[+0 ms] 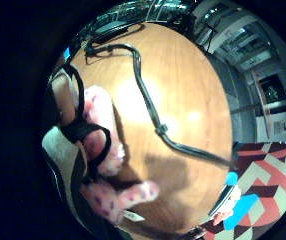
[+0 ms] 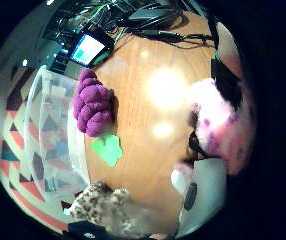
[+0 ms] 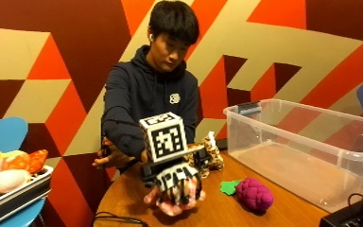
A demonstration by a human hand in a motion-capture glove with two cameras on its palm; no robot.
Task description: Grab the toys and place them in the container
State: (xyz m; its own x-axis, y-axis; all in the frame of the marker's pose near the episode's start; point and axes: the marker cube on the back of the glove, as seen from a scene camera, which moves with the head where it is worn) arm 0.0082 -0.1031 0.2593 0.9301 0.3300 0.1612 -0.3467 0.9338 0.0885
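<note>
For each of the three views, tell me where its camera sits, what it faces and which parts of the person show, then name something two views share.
Outside view: across the table, facing the person; torso, bare hand and gloved right hand gripping a pink plush toy.
Thumb side palm view: on the right palm, looking over the wooden table toward the clear container; strapped fingers show.
Little finger side palm view: same palm, facing tabletop and a cable; strapped fingers show.
Shared: the purple toy with its green leaf appears in both outside and thumb side views.

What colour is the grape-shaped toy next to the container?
Purple, with a green leaf. The grape toy shows best in the thumb-side palm view, lying on the table beside the clear container.
</note>
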